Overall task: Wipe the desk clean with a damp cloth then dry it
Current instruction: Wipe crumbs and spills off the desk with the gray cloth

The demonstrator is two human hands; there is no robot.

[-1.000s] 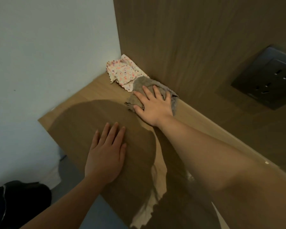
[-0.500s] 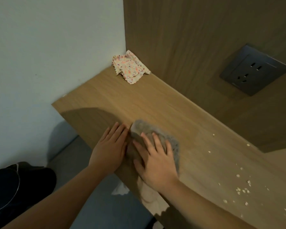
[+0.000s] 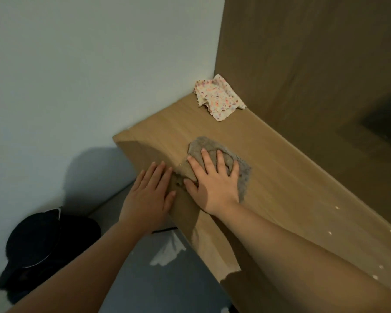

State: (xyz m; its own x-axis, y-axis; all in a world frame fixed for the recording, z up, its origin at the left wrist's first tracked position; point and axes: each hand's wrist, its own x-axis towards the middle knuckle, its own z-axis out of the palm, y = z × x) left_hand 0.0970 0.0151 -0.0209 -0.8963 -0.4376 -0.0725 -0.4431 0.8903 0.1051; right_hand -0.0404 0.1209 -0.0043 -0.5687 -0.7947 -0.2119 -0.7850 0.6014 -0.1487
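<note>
A spotted cloth (image 3: 219, 98) lies crumpled in the desk's (image 3: 291, 177) far corner, where the white wall (image 3: 77, 64) meets the wooden back panel (image 3: 303, 53); it sits well apart from both hands. A dark socket plate (image 3: 388, 123) is set in the panel at the right. Pale crumbs (image 3: 336, 207) are scattered over the desk's right part, beyond the right forearm. On the floor below the front edge lie a black object (image 3: 38, 247) and a white scrap (image 3: 167, 251). Between the 2 cloths the desktop is bare wood, open towards the back edge. The grey cloth (image 3: 203, 144) sits bunched near the front edge, close to the desk's left end. The right hand (image 3: 215, 184) lies flat on it, fingers spread and straight, pressing it down. The left hand (image 3: 149, 195) rests at the front edge just beside the cloth, fingers straight and together, holding nothing; whether it touches the cloth I cannot tell.
</note>
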